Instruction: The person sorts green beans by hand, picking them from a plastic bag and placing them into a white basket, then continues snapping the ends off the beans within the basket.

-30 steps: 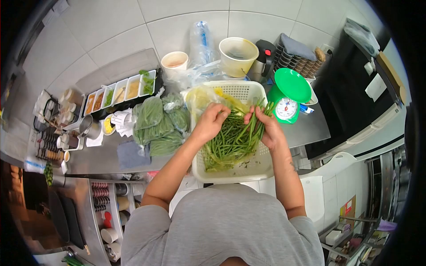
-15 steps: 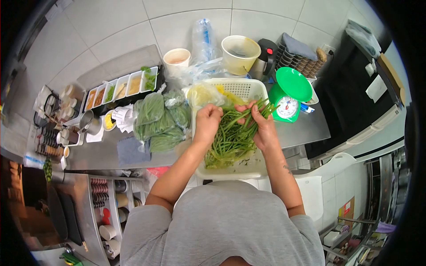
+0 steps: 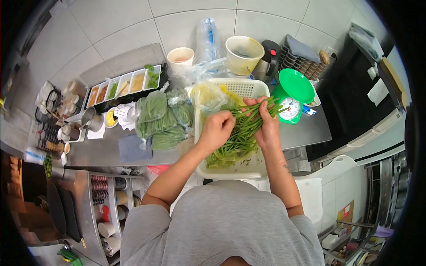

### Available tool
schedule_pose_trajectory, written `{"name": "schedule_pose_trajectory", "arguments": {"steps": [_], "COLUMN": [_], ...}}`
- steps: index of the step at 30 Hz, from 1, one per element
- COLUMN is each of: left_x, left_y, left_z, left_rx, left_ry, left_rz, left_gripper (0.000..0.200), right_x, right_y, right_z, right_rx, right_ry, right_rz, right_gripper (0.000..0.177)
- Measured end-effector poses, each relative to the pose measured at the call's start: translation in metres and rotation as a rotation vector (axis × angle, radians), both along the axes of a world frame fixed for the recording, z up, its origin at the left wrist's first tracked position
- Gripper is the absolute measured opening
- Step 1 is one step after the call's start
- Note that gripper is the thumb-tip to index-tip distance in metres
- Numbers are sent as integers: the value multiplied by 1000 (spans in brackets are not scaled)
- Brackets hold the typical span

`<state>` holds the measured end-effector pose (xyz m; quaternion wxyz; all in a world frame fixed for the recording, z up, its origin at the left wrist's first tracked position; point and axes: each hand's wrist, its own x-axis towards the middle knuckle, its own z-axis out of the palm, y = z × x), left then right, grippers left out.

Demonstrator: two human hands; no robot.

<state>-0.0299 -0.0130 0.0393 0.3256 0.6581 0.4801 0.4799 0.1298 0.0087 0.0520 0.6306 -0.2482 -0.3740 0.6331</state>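
A bunch of long green vegetable stems [image 3: 252, 123] lies across my right hand [image 3: 269, 124], which is closed around it, with cut ends sticking out toward the scale. My left hand [image 3: 217, 129] is at the left side of the bunch, fingers curled inward; what they pinch, if anything, is hidden. Under both hands sits a white perforated plastic basket [image 3: 250, 88] holding more of the greens, with small dark bits on its bottom. Inside its far left corner is a clear plastic bag [image 3: 208, 98] with something yellow.
Right of the basket stands a green dial scale [image 3: 290, 108]. To the left lie bagged green vegetables [image 3: 155, 122], a blue-grey cloth [image 3: 133, 148] and a row of topping trays [image 3: 124, 86]. Behind are a cream bucket [image 3: 244, 55], a paper tub [image 3: 180, 56] and a thermal jug [image 3: 267, 60].
My left hand has moved down and toward me, and its fingers have curled. My right hand has stayed near the same place, still around the stems. The view has shifted slightly.
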Motion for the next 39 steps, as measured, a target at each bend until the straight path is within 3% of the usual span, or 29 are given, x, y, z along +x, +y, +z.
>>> {"name": "schedule_pose_trajectory", "arguments": {"steps": [3, 6, 9, 12, 16, 19, 22, 25, 30, 31, 34, 37, 39], "left_x": [8, 5, -9, -16, -11, -10, 2, 22, 21, 17, 0, -2, -8], "left_y": [10, 12, 14, 21, 23, 21, 17, 25, 38, 40, 47, 40, 34], "left_z": [2, 1, -7, -14, -8, 6, 18, 10, -6, -10, -13, -19, -16], "left_rx": [261, 153, 93, 38, -230, -237, 92, 355, 298, 288, 10, 178, 27], "left_ry": [196, 251, 504, 145, 25, 61, 264, 205, 465, 535, 593, 618, 861], "left_rz": [292, 224, 277, -173, -444, -415, -115, 147, 216, 245, 10, -18, -201], "left_gripper": [12, 11, 8, 14, 17, 15, 12, 11, 13, 12, 8, 13, 17], "right_x": [-15, -16, 0, 8, 8, 10, 5, -5, 8, 15, 36, 42, 50], "right_y": [-11, -11, -5, -1, 6, 8, 5, -6, -6, -9, -15, -13, -18], "right_z": [3, -4, -5, -3, -8, -6, 6, 13, 19, 17, 12, 2, 6], "right_rx": [100, 74, 57, 86, 66, 102, 164, 273, 58, 48, -15, -56, -87], "right_ry": [-35, 4, 169, 234, 286, 272, 222, 68, 198, 203, 186, 125, -21], "right_rz": [-28, -73, -42, 1, 34, 72, 37, 109, -130, -80, -18, -60, -68], "right_gripper": [19, 19, 19, 18, 18, 16, 19, 19, 18, 18, 19, 20, 18]}}
